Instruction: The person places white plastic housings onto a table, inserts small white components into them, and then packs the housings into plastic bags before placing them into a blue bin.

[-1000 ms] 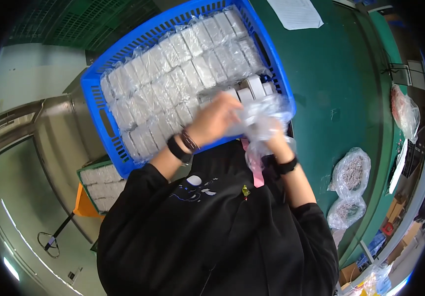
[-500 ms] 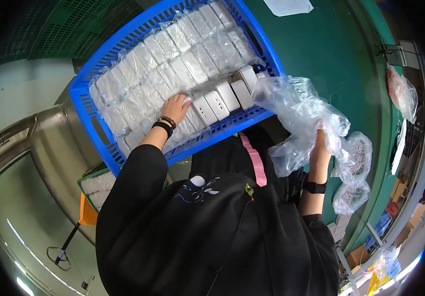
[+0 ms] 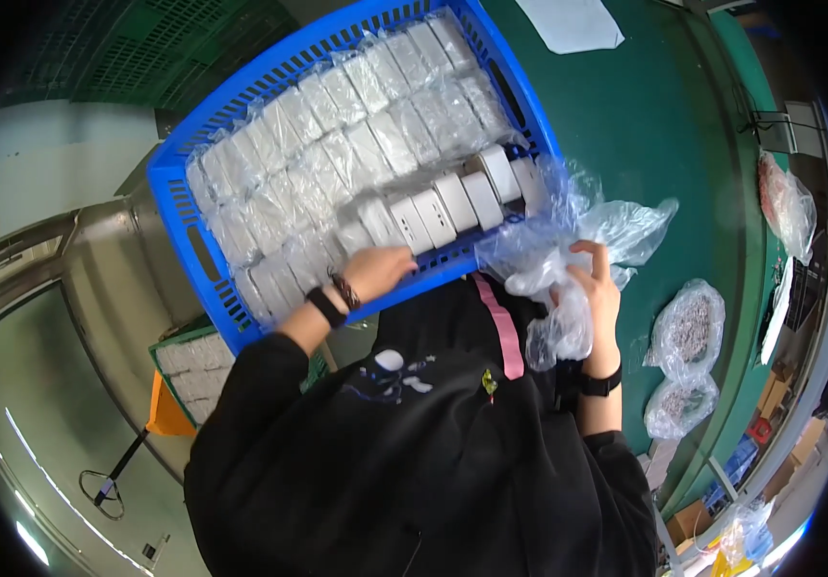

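A blue plastic basket [image 3: 204,252] holds rows of white block-shaped units in clear wrap [image 3: 337,159]. Along its near side, several bare white units [image 3: 433,217] stand without wrap. Over the near rim is my left hand [image 3: 377,272], close to these bare units; its fingers are bent and smeared by motion, and nothing plainly shows in them. My right hand [image 3: 600,293], right of the basket, is closed on crumpled clear plastic bags [image 3: 560,322]. Part of this plastic spreads over the basket's near right corner.
The basket rests on a green table [image 3: 645,144]. Two clear bags of small parts [image 3: 689,332] lie at the right, and a white paper sheet [image 3: 573,23] at the back. A green crate [image 3: 192,370] with wrapped units stands lower left.
My left hand has come off the wrapped units toward the near rim. My right hand has moved left and nearer, bringing the plastic bags closer to the basket; they look more bunched.
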The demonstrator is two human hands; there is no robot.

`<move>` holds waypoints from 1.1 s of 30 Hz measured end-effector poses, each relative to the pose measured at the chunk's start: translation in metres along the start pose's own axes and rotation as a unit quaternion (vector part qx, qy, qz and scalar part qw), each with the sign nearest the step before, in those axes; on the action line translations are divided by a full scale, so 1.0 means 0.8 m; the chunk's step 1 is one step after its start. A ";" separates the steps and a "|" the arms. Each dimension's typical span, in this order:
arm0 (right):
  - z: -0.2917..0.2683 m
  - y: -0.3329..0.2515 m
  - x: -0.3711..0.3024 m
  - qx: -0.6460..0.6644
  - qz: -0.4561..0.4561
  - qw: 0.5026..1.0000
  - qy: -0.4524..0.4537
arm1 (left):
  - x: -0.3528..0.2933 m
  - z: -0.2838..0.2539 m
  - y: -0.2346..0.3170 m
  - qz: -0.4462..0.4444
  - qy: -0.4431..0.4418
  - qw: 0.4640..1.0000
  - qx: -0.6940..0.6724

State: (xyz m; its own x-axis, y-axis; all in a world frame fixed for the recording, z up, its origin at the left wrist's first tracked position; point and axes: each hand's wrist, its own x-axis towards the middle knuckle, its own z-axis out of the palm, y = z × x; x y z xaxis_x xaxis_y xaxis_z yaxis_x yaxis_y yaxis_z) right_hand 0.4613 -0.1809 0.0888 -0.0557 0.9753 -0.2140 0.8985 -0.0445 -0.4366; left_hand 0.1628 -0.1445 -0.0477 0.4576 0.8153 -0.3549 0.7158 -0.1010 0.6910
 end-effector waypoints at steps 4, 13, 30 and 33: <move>0.034 -0.028 0.010 0.042 -0.140 0.989 -0.030 | -0.035 -0.019 0.048 0.077 0.048 0.995 -0.040; 0.197 -0.090 0.040 0.246 -0.371 0.890 -0.098 | -0.064 -0.055 0.104 0.223 0.121 0.902 -0.350; 0.075 0.024 0.001 -0.007 0.099 0.976 0.194 | -0.056 -0.028 -0.212 -0.001 0.128 0.975 0.182; 0.072 0.011 -0.008 -0.065 0.095 0.985 0.131 | -0.052 -0.031 -0.217 -0.007 0.121 0.972 0.200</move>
State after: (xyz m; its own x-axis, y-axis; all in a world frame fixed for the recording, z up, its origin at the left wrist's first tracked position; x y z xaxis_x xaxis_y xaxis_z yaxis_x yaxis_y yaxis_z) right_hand 0.4449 -0.2001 0.0359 0.2170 0.9753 -0.0401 0.9310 -0.2192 -0.2918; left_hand 0.0065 -0.1469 -0.1373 0.3430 0.9238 -0.1704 0.8911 -0.2626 0.3701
